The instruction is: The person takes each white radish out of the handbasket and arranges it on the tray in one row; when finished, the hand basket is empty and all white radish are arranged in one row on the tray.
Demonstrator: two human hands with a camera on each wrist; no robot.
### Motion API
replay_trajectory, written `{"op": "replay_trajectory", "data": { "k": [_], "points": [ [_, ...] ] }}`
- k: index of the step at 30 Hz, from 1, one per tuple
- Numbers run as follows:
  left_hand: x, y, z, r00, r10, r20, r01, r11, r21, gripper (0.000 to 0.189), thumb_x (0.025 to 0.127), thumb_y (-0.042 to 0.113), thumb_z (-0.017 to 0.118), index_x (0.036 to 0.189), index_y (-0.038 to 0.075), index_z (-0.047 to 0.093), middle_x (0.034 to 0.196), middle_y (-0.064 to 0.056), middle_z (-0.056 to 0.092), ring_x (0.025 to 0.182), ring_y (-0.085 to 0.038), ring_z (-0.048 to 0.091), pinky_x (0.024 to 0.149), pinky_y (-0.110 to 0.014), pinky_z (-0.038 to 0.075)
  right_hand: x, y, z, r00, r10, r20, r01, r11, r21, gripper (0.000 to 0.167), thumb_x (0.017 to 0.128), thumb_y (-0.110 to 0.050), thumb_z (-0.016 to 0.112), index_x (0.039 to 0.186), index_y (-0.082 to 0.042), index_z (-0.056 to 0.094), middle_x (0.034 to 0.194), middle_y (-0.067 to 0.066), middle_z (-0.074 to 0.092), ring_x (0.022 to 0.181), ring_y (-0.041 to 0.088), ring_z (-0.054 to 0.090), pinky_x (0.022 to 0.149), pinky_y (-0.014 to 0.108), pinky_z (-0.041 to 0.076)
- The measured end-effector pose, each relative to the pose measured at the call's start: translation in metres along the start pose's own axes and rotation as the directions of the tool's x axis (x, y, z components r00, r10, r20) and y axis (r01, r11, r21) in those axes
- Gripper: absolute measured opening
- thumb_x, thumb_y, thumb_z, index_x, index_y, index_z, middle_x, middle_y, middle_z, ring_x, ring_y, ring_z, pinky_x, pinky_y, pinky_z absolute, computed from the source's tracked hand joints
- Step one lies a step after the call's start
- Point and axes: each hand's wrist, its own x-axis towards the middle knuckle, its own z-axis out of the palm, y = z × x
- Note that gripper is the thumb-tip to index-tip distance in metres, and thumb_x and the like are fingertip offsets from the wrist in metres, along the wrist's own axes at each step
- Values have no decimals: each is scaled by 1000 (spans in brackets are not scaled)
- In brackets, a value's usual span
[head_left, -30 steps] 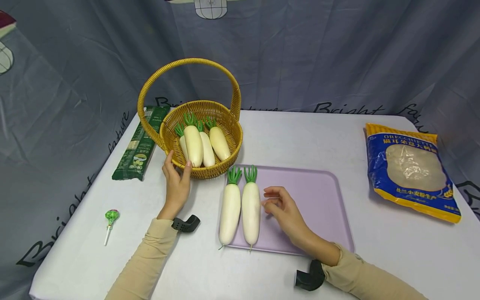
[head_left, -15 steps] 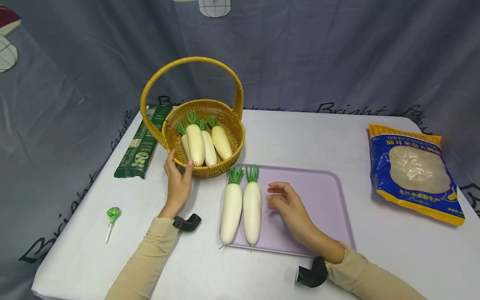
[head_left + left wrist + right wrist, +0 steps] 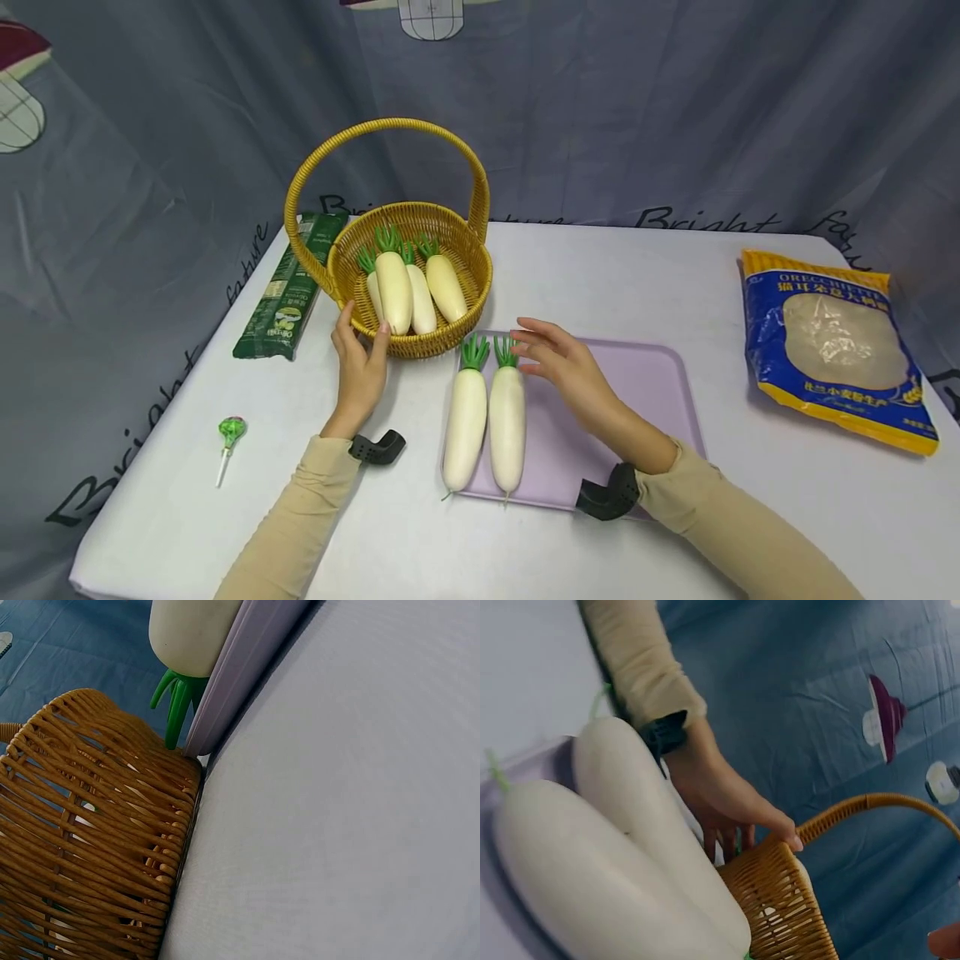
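A yellow wicker basket (image 3: 408,343) with a tall handle holds several white radishes (image 3: 393,292) with green tops. My left hand (image 3: 360,375) rests against the basket's near left side, its fingers spread and the thumb at the rim. Two larger white radishes, one on the left (image 3: 465,429) and one on the right (image 3: 507,429), lie side by side on a lilac tray (image 3: 615,400). Over the tray, beside the right radish's green leaves, my right hand (image 3: 573,375) hovers with loosely bent fingers and holds nothing. The right wrist view shows both radishes close up and the left hand (image 3: 724,787) at the basket.
A green packet (image 3: 281,300) lies behind and left of the basket. Nearer on the left is a green lollipop (image 3: 228,442). A blue and yellow pasta bag (image 3: 836,350) lies at the table's right. Grey cloth (image 3: 600,108) hangs behind the white table (image 3: 420,542).
My right hand draws back slightly from the right radish, then moves forward to its leafy end. My left hand stays at the basket. The head view shifts slightly.
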Motion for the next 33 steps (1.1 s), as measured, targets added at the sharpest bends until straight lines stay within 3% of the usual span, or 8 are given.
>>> {"op": "replay_trajectory", "data": {
  "k": [6,12,17,22,26,33],
  "points": [
    [-1,-1,1,1000,4,2,-4,1000,2,66,93,41,44,144,18,8,139,-21,15,130,-32,25,107,-48,24,30,-9,9,993,114,31,-118,975,191,41,94,-15,41,135,-7,41,133,16,49,119,26,51,96,32,44],
    [-2,0,1,1000,-5,-1,5,1000,13,64,93,41,43,144,22,9,140,-20,16,131,-32,24,107,-48,24,53,-16,21,983,140,121,-177,901,396,48,92,-10,45,138,-4,35,138,19,42,123,27,46,99,29,41],
    [-1,0,0,1000,-7,5,6,1000,25,66,93,42,43,144,20,9,141,-21,15,133,-33,22,108,-50,22,67,-19,30,970,147,192,-218,872,438,50,94,-12,44,141,-4,29,142,21,34,128,27,41,104,31,35],
    [0,1,-1,1000,-10,4,10,1000,29,67,92,42,44,144,18,9,142,-19,13,134,-33,22,108,-50,22,83,-22,41,973,127,194,-200,880,430,49,95,-13,41,141,-2,27,143,23,31,128,28,40,106,33,34],
    [-1,2,-1,1000,-8,-3,8,1000,18,65,93,40,44,144,17,10,142,-19,14,133,-33,22,108,-48,23,102,-23,50,982,128,138,-172,910,377,48,93,-11,44,139,-3,31,138,22,36,126,28,43,103,32,37],
    [-1,1,0,1000,-6,-7,6,1000,16,65,93,39,44,143,17,11,141,-20,14,133,-33,23,108,-48,24,131,-20,64,988,135,75,-153,929,338,46,93,-11,45,138,-6,34,139,20,36,126,31,42,101,36,40]
  ]
}}
